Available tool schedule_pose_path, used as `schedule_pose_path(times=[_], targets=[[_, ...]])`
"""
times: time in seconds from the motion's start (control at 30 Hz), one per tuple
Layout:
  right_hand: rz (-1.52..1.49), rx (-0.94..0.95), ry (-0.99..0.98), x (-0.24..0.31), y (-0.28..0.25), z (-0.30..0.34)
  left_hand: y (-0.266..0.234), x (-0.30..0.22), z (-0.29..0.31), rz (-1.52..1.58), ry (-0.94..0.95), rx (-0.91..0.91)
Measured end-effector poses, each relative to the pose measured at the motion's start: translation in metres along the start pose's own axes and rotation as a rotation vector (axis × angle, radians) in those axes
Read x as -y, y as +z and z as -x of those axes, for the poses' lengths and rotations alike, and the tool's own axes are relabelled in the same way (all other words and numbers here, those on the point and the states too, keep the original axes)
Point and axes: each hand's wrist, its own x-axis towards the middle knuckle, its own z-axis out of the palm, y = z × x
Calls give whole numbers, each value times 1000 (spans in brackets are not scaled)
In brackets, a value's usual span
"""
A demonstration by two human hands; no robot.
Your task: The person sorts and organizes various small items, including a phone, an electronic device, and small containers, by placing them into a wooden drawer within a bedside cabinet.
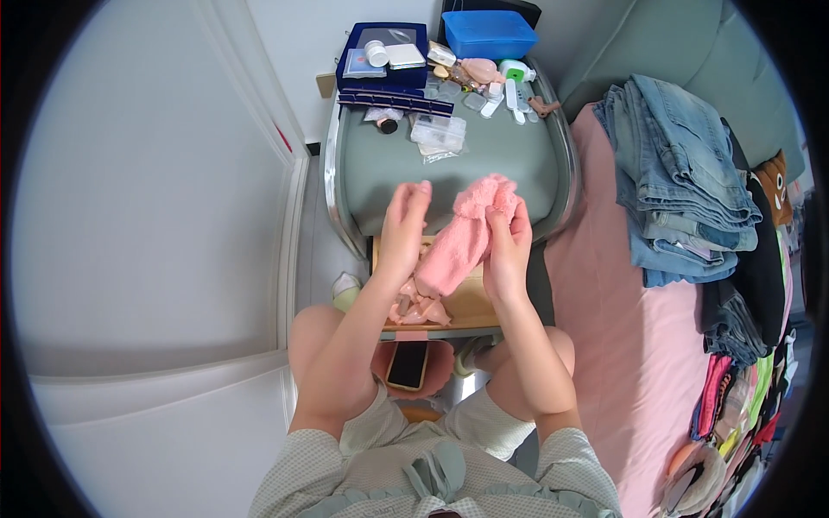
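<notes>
Between pinching right fingers sits fuzzy pink cloth (left fingers loosely parted, beside it).

Fuzzy pink cloth, crumpled on top, aslant in right-hand fingers

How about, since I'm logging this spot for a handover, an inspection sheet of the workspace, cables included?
Surface: grey-green padded cabinet with metal trim; open drawer at its front.
Things in hand: pink fluffy cloth, held above the drawer; crumpled pale-pink pieces lie in the drawer.
Clutter: blue box, dark blue case, clear plastic box and small items on the cabinet; phone below the drawer front.
Grips: right grip pinches the cloth; left grip is raised beside it, apparently holding nothing.
Cables: nothing seen.
Surroundings: pink-covered bed with stacked jeans at right; white panel at left.
</notes>
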Motion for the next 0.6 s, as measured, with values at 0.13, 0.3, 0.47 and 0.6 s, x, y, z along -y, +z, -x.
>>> schedule_pose_path(times=[0.13,0.3,0.47,0.6], targets=[[110,-23,-78,3,1,3,7,-9,10,-68,35,327],[-94,8,51,11,4,3,9,-13,7,-4,-60,378],[-152,27,88,16,-2,-4,2,-12,3,399,-165,305],[-85,11,71,18,-23,-19,-6,-25,1,508,-138,259]])
